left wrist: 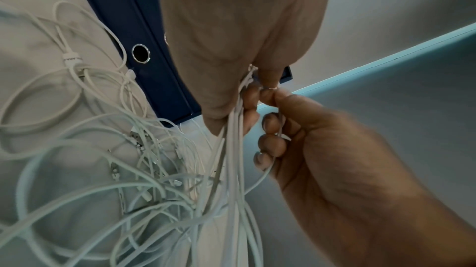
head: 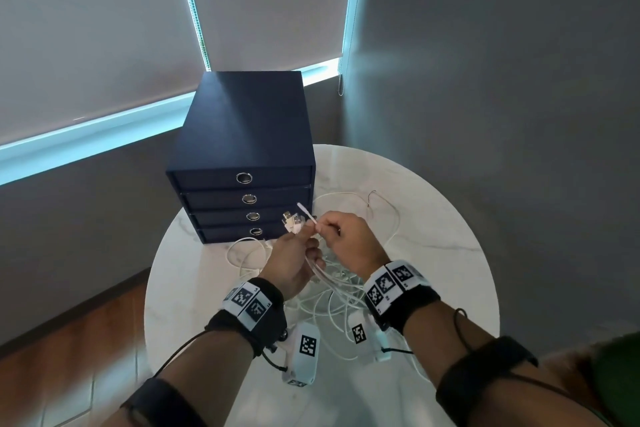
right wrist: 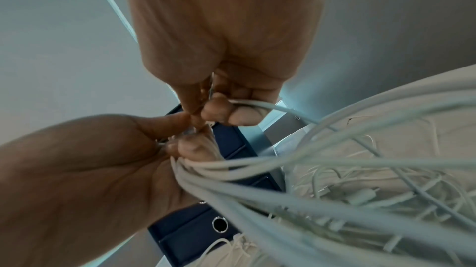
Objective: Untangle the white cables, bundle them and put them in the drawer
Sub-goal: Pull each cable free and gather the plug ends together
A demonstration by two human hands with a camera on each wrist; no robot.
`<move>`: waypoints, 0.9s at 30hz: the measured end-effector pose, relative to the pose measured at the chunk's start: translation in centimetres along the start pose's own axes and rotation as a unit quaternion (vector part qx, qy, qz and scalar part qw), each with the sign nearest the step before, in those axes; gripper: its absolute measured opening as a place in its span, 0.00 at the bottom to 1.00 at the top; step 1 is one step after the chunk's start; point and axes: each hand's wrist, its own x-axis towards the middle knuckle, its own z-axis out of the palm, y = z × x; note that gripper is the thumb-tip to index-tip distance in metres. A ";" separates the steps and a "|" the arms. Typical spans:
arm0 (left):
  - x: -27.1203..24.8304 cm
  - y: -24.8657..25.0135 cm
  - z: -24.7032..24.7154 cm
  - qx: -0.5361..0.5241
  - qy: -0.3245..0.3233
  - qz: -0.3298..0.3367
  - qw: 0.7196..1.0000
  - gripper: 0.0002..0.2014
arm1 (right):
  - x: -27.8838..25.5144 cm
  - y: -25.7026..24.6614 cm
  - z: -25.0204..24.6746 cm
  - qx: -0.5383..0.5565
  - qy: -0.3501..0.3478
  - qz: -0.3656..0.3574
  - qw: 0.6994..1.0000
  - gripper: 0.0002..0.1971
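Left hand (head: 294, 262) clenched round gathered white cables (left wrist: 233, 149), plugs above fingers; right hand (head: 349, 241) pinching one plug end (head: 306, 213), touching, alongside.

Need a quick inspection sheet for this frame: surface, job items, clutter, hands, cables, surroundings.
Surface: round white marble-look table.
Job's things: white cables tangled on the table; navy drawer unit at the table's far left edge, all four drawers shut.
Clutter: nothing seen.
Hands: left hand grips a bunch of cable ends, plugs sticking out on top; right hand pinches one cable end beside it.
Cables: loose loops spread on the table; black cords run along both forearms.
Surroundings: grey roller blinds, grey wall, wooden floor.
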 end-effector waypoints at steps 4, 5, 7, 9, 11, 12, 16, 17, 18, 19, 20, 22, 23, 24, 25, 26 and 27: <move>0.3 -0.2 -0.6 -0.010 -0.023 -0.009 1.000 0.14 | -0.2 -0.1 0.5 -0.028 -0.015 -0.001 1.000 0.08; 0.4 -0.3 -0.8 -0.014 -0.026 -0.013 0.999 0.15 | -0.4 -0.1 0.7 -0.030 -0.016 -0.001 0.999 0.08; 0.3 -0.1 -0.8 -0.041 -0.027 -0.026 0.998 0.17 | -0.7 -0.2 1.0 -0.039 -0.020 -0.004 0.999 0.08; 0.3 -0.1 -0.7 -0.025 -0.023 -0.026 0.999 0.18 | -1.2 0.1 1.3 -0.076 -0.027 -0.018 0.997 0.09; 0.4 -0.4 -0.8 0.036 0.001 -0.008 0.999 0.16 | -1.5 0.4 1.4 -0.132 -0.045 -0.043 0.989 0.09; 0.5 -0.6 -0.9 0.048 0.018 0.004 0.999 0.15 | -1.5 0.5 1.4 -0.149 -0.058 -0.054 0.986 0.09; 0.5 -0.5 -1.0 0.014 0.098 0.027 0.995 0.13 | -1.7 1.9 0.8 -0.135 -0.109 -0.061 0.983 0.07; 0.6 -0.3 -1.2 -0.011 0.120 0.036 0.992 0.13 | -1.9 2.8 0.5 -0.131 -0.120 -0.047 0.983 0.08; 0.6 0.0 -1.4 -0.043 0.134 0.047 0.989 0.12 | -2.1 3.7 0.1 -0.130 -0.127 -0.026 0.983 0.09; 0.6 0.4 -1.5 -0.076 0.137 0.058 0.986 0.12 | -2.2 4.9 -0.4 -0.125 -0.127 -0.002 0.984 0.09; 0.6 0.8 -1.8 -0.105 0.131 0.067 0.983 0.13 | -2.4 6.1 -1.0 -0.126 -0.122 0.025 0.984 0.08; 0.7 1.6 -2.5 -0.135 0.110 0.086 0.981 0.14 | -2.6 8.8 -2.6 -0.154 -0.100 0.071 0.981 0.08; 0.6 2.1 -2.8 -0.135 0.102 0.096 0.981 0.15 | -2.7 10.2 -3.7 -0.166 -0.081 0.100 0.978 0.08; 0.7 2.5 -3.3 -0.126 0.097 0.106 0.982 0.15 | -2.9 11.4 -4.8 -0.173 -0.058 0.144 0.973 0.09; 0.6 3.0 -3.7 -0.113 0.093 0.117 0.982 0.15 | -3.0 12.7 -5.9 -0.168 -0.031 0.185 0.968 0.09; 0.5 3.4 -4.0 -0.094 0.089 0.126 0.983 0.16 | -3.2 13.6 -7.0 -0.170 -0.005 0.222 0.960 0.08; 0.4 3.6 -4.1 -0.072 0.086 0.135 0.985 0.16 | -3.2 14.2 -8.1 -0.170 0.019 0.249 0.953 0.06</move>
